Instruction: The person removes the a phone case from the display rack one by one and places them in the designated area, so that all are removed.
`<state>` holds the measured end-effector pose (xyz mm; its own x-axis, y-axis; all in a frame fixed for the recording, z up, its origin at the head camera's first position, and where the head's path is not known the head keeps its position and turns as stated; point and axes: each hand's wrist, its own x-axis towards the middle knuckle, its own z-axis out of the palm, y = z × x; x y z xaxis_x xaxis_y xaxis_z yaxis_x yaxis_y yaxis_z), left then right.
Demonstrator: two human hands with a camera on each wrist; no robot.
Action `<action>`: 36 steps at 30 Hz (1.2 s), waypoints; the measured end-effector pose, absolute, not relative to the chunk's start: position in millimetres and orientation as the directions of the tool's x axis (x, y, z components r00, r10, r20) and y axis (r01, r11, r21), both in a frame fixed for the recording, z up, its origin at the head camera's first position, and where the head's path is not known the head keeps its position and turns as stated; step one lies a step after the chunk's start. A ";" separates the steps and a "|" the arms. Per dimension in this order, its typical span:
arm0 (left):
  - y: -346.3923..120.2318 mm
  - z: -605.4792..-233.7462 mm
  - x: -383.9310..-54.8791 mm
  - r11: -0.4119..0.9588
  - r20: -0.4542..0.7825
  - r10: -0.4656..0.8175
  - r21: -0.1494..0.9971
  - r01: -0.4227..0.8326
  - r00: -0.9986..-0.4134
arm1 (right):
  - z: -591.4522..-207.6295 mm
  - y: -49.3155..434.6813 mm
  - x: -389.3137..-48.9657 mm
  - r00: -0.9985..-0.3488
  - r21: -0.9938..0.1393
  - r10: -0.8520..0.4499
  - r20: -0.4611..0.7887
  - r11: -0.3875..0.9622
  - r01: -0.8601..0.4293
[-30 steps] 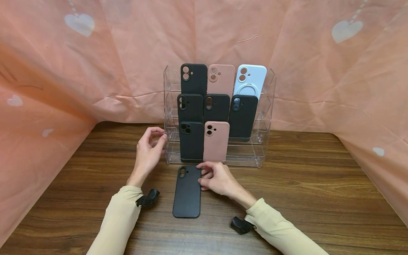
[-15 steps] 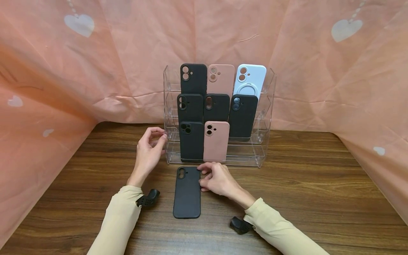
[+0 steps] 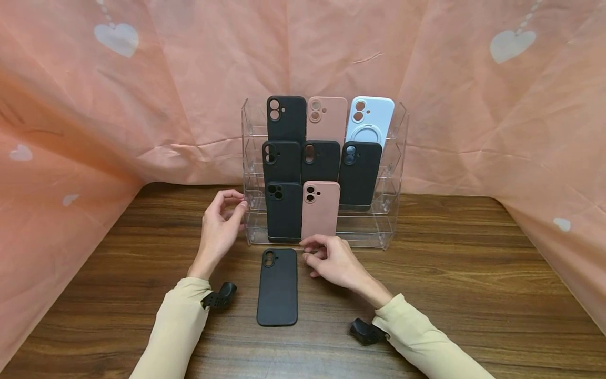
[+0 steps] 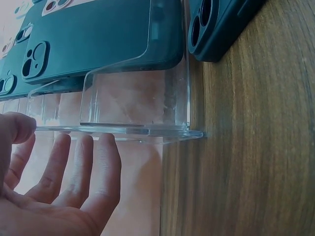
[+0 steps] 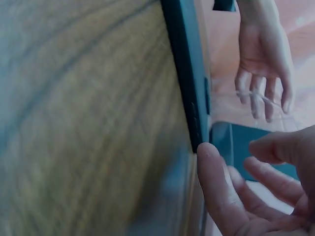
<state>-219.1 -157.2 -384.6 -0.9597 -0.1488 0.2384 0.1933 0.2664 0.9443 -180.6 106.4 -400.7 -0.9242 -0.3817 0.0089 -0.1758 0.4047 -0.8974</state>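
On the table lies a black phone case (image 3: 276, 287), its camera cutout at the upper left. Just right of its top end hovers my right hand (image 3: 333, 261), fingers loosely bent with nothing between them. The right wrist view shows that case edge-on (image 5: 184, 73) beyond the fingertips. My left hand (image 3: 221, 226) is at the left side of a clear tiered display rack (image 3: 364, 223). Its relaxed fingertips (image 4: 109, 142) rest at the outside of the side panel (image 4: 142, 130), thumb tip near the edge. A pink phone case (image 3: 320, 210) and a black one (image 3: 284, 210) stand in the bottom tier.
Higher tiers hold several more phone cases: a black one (image 3: 286, 118), a pink one (image 3: 327, 118) and a white one (image 3: 372, 113) with a ring at the top. A black case (image 3: 361, 176) stands at the middle tier's right. A pink cloth (image 3: 199, 79) hangs behind.
My right hand has let go of the flat black case's right edge and moved slightly right and up, toward the rack. The left hand stays at the rack; the view shifts slightly.
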 end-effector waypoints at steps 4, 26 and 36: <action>-157.1 -384.2 -218.8 0.267 0.237 -0.146 0.944 0.192 -0.960 | -394.0 114.4 -182.4 -0.923 -0.884 -0.379 0.063 0.408 -0.227; -158.2 -383.7 -217.7 0.267 0.241 -0.132 0.943 0.199 -0.962 | -367.3 160.8 -201.0 -0.935 -0.880 -0.134 0.330 0.314 -0.356; -158.1 -384.5 -218.4 0.269 0.240 -0.133 0.943 0.198 -0.962 | -367.3 162.6 -207.8 -0.914 -0.871 -0.072 0.399 0.281 -0.403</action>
